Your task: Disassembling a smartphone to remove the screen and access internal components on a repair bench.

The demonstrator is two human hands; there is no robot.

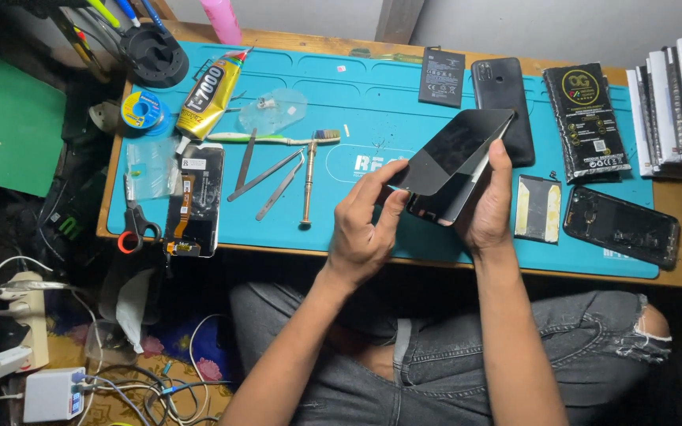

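Both hands grip a phone (444,201) — left hand (365,229) peels its black screen panel (459,150) half off, right hand (487,209) clamps the body.

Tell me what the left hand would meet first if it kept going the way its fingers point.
The left hand points up and right at the dark screen panel it already pinches; past it probably the black phone, though depth is unclear.

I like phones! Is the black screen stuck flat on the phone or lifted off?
Lifted. The screen tilts up from the phone; the left hand pinches its edge, and the right hand holds the phone.
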